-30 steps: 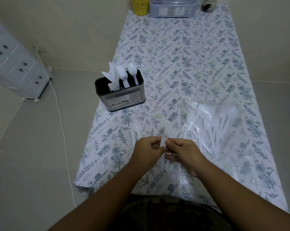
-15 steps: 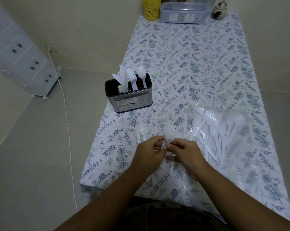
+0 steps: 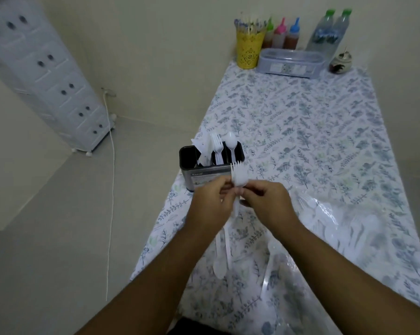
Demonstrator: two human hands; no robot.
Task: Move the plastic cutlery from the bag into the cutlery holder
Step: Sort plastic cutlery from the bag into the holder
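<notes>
Head | forks (image 3: 239, 176) pinched between left hand (image 3: 212, 205), right hand (image 3: 268, 204)

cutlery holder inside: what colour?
Black inside the cutlery holder, seen in the head view.

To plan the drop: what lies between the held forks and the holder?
Nothing. In the head view the forks, pinched by the left hand and right hand, overlap the holder front wall; no other object intervenes.

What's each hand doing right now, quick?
Left hand: pinching the white plastic forks, tines up.
Right hand: pinching the same forks from the other side.
</notes>
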